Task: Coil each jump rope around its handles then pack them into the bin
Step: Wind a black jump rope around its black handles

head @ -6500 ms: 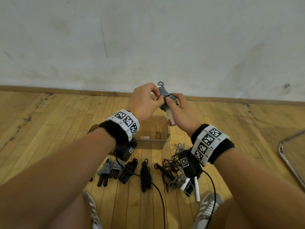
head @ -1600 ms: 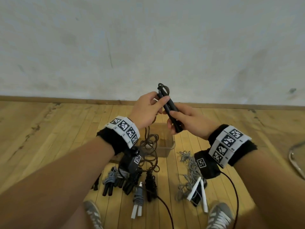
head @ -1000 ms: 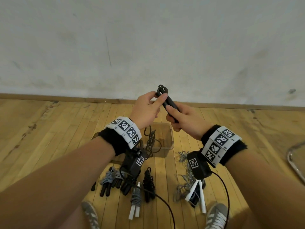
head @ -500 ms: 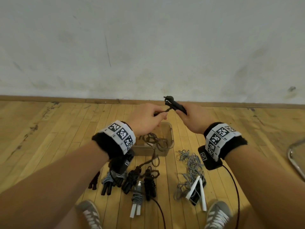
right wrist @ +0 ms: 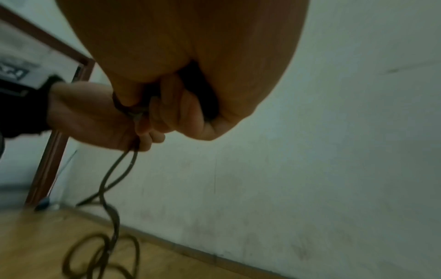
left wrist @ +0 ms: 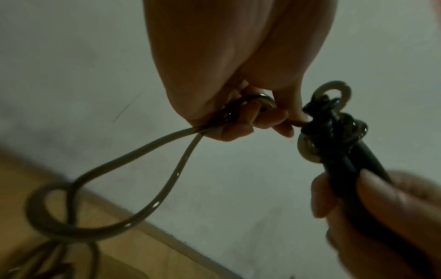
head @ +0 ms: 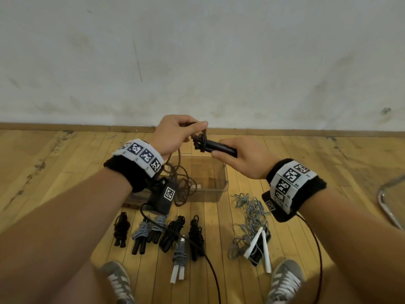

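Above the clear bin (head: 220, 172), the right hand (head: 243, 159) grips the paired black handles (head: 221, 148) of a jump rope, fingers curled round them. Just left of those fingers, the left hand (head: 175, 133) pinches the dark cord (left wrist: 167, 179) beside the first turns wound at the handle tips; its slack hangs below the fingers toward the bin.

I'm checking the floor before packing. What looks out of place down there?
One grey rope lies in a loose tangle beside the bin, its white handles uncoiled, unlike the wrapped bundles lined up nearby.
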Available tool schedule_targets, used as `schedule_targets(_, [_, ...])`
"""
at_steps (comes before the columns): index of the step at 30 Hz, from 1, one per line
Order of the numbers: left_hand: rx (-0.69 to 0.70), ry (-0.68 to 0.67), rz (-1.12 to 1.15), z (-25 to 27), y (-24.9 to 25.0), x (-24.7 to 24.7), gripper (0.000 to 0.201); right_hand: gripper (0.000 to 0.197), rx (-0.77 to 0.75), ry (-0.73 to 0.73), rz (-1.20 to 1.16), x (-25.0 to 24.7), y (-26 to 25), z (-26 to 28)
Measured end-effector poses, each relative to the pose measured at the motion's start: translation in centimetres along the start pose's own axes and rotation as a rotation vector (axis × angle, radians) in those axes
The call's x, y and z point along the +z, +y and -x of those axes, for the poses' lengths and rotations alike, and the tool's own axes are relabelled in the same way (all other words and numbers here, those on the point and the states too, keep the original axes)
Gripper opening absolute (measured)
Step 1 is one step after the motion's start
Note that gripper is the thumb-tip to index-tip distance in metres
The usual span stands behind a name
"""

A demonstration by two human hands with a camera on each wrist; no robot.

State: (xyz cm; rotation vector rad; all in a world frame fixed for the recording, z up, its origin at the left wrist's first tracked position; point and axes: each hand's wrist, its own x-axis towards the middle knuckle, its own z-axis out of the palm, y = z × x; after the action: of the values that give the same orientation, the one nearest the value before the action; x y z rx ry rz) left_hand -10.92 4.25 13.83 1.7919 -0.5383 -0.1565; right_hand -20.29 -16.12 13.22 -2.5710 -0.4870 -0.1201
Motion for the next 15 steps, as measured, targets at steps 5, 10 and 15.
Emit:
schedule_targets(5, [-0.119,0.048,0.309,-0.4,0.4,1.5,0.013,0.024,0.069,0.27,-0.25,0.4,-0.8,-0.7])
schedule_targets(10, [-0.086,0.09,0.243,0.7,0.8,4.2,0.02,0.03,0.213,0.49,-0.342,0.6,0.5,-1.4])
schedule_targets(15, [0.002,0.143,-0.008,1.2,0.6,5.0,0.032,0.021,0.293,0.537,-0.249,1.3,1.5,-1.4])
